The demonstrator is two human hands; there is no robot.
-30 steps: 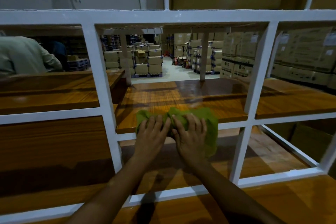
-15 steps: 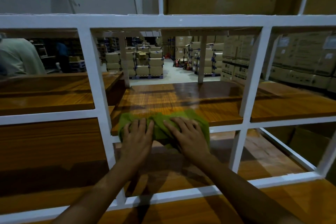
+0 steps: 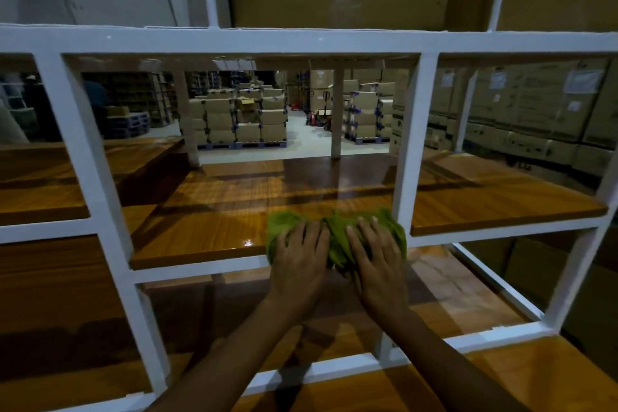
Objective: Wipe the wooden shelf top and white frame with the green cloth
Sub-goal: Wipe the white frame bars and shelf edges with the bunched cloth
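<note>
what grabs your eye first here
A bright green cloth lies bunched on the front edge of the wooden shelf, with the left hand and right hand pressed flat on it. The white frame grids the whole view, and stacked cardboard boxes fill the warehouse behind.

Left hand (image 3: 298,259), right hand (image 3: 377,259) flat, side by side.

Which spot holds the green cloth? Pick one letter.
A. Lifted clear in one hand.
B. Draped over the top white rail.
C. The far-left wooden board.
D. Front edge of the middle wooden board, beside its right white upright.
D: the crumpled green cloth lies on the front edge of the glossy orange-brown wooden board, next to the white frame upright, with the left hand and right hand flat on it.
</note>
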